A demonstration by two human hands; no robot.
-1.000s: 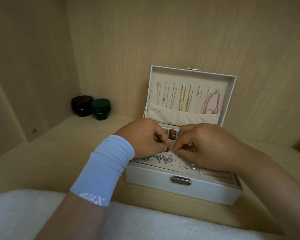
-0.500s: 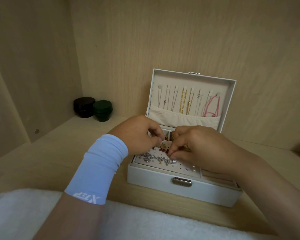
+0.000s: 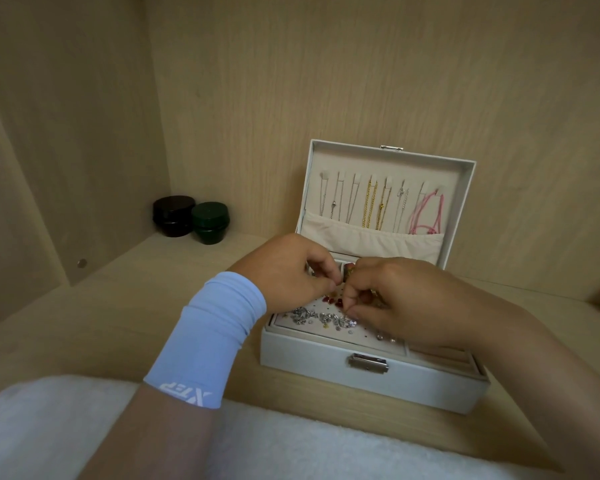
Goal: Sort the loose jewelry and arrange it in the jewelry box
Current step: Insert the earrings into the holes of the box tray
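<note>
Under the left hand (image 3: 284, 268) and right hand (image 3: 406, 299), the jewelry box (image 3: 305, 358) is showing a smooth, matt white skin like faux leather; its clasp (image 3: 368, 363), below the right hand, is gleaming as polished metal; beyond the hands the lid lining (image 3: 371, 237) is looking like soft cream cloth; the gold chains (image 3: 371, 206) are glinting as metal; the pink cord (image 3: 426, 213) is staying dull; the studs (image 3: 305, 315) between the hands are sparkling; the wristband (image 3: 208, 337) behind the left hand is stretching as smooth blue knit; the shelf (image 3: 118, 306) is showing matt wood grain; the jars (image 3: 174, 216) left of the left hand are shining glossy; the towel (image 3: 291, 448) nearer than both hands is looking fluffy.
</note>
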